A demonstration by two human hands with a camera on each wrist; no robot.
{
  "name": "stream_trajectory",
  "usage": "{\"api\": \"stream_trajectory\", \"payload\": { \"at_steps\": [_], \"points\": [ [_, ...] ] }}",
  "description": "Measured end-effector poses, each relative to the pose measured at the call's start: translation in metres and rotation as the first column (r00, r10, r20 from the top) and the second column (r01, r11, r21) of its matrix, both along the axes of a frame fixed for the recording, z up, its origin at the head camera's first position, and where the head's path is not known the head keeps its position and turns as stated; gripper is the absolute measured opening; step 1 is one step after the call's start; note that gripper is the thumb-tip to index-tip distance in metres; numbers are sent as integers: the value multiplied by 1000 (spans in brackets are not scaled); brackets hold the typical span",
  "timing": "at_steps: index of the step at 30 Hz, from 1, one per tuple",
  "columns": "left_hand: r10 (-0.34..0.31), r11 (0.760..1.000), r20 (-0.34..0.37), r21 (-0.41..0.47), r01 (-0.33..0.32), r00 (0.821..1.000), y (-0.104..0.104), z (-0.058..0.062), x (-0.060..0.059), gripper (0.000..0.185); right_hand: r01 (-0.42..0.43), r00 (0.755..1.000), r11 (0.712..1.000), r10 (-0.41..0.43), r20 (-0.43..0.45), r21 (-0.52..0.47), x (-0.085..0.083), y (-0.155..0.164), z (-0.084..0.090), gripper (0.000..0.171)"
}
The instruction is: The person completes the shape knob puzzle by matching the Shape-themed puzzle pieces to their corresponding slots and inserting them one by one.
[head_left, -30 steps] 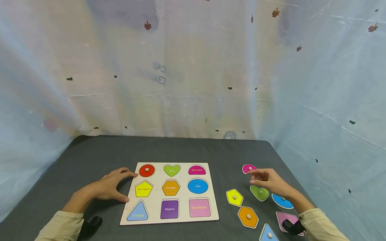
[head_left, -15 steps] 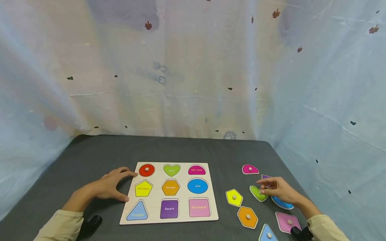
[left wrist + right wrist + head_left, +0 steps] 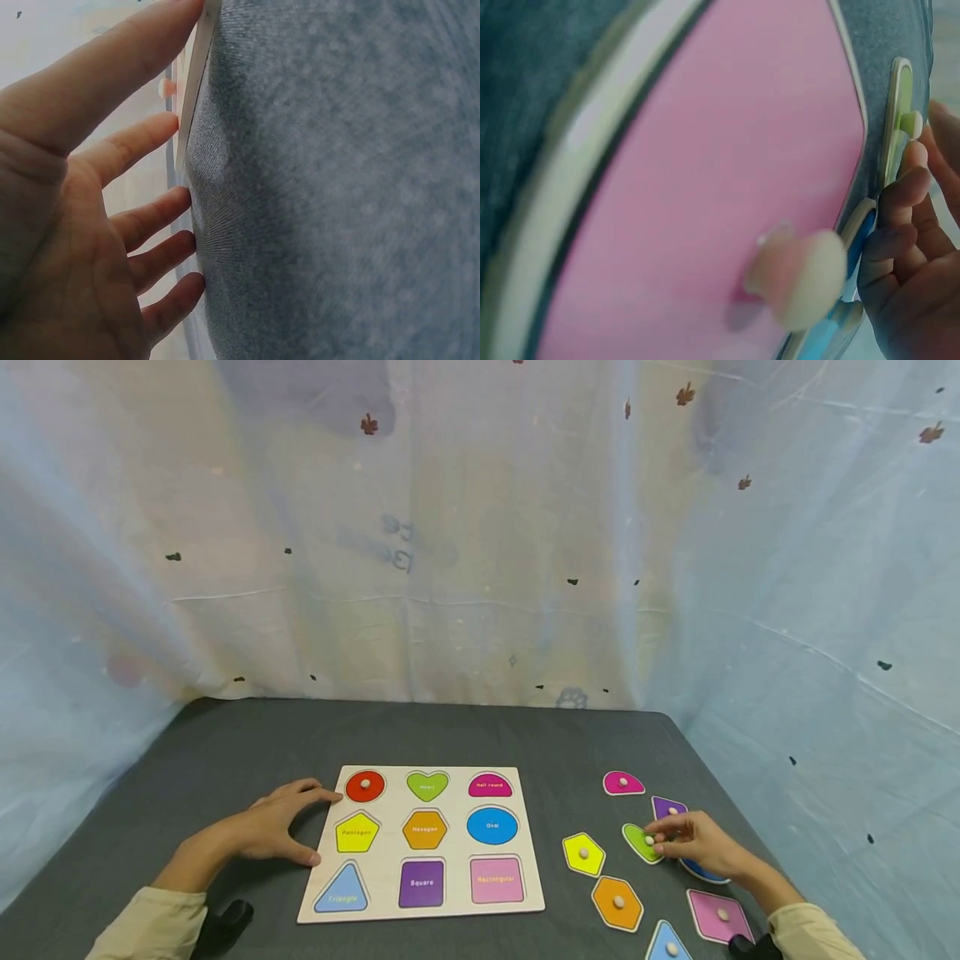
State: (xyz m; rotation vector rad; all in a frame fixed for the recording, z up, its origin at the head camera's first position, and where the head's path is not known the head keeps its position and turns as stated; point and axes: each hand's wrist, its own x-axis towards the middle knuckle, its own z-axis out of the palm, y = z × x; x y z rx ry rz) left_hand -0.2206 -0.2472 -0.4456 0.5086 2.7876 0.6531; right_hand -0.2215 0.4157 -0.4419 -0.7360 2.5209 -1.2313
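A wooden shape puzzle board (image 3: 531,852) lies on the grey table (image 3: 247,735); its red circle piece (image 3: 365,785) is seated and the other recesses show only printed names. My left hand (image 3: 311,822) rests open against the board's left edge (image 3: 193,90), fingers spread. My right hand (image 3: 652,842) pinches the knob of the green heart piece (image 3: 636,839), which lies flat on the table. The heart's knob (image 3: 910,124) sits at the fingertips (image 3: 915,157). The blue oval piece (image 3: 701,870) is partly hidden under that hand.
Loose pieces surround the right hand: magenta half round (image 3: 622,783), purple square (image 3: 667,808), yellow pentagon (image 3: 583,853), orange hexagon (image 3: 617,902), blue triangle (image 3: 667,943), pink rectangle (image 3: 718,917). A pale sheet (image 3: 480,568) hangs behind and beside the table. The table's right edge is close.
My right hand has drawn back from the magenta half round toward me and closed its fingers on the green heart's knob, uncovering the purple square. The left hand has not moved.
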Motion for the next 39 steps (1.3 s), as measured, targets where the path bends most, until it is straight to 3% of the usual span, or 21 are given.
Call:
{"api": "stream_trajectory", "payload": {
  "at_steps": [22, 39],
  "points": [
    [26, 1000, 16, -8, -26, 1000, 2, 5, 3, 88, 45, 988, 997, -36, -153, 60, -6, -8, -5, 15],
    [32, 999, 37, -15, -32, 999, 2, 4, 2, 89, 81, 990, 987, -64, -123, 141, -18, -40, 32, 19]
  ]
}}
